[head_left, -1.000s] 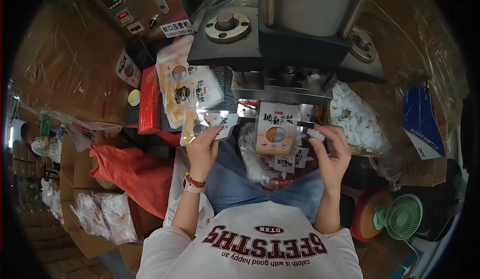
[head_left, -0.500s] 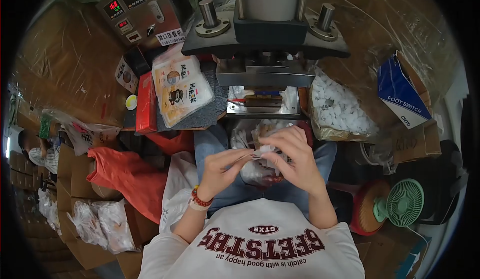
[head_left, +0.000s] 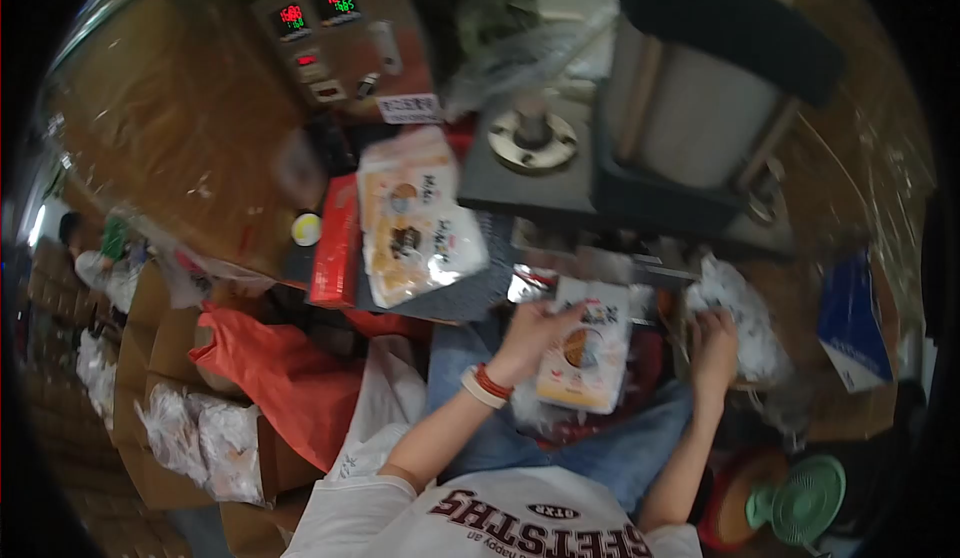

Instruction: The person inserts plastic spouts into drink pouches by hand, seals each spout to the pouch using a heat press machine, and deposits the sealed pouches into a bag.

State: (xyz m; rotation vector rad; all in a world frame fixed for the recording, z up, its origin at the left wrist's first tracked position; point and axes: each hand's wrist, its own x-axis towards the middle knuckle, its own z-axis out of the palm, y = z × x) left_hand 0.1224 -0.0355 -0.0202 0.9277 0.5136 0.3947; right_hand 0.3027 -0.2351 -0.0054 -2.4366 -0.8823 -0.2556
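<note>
My left hand (head_left: 538, 341) is closed on the edge of a printed pouch (head_left: 597, 388), white and orange with a round picture on its front. The pouch stands out flat above my lap, its top end close to the front of the press (head_left: 560, 183). At the near edge of a box of small white plastic pieces (head_left: 745, 308) is my right hand (head_left: 714, 343). Its fingers are curled together, and I cannot make out what is in them. A stack of similar printed pouches (head_left: 420, 233) lies left of the press on a dark mat.
A red box (head_left: 333, 243) stands left of the stack. The control box (head_left: 350, 48) with lit red and green digits is behind. On the right are a blue carton (head_left: 855, 318) and a green fan (head_left: 808, 498). Orange cloth (head_left: 275, 378) hangs at the left.
My hands have parted. The left now holds the pouch with its printed face showing; the right has moved right to the box of white pieces. The head view has turned and is blurred.
</note>
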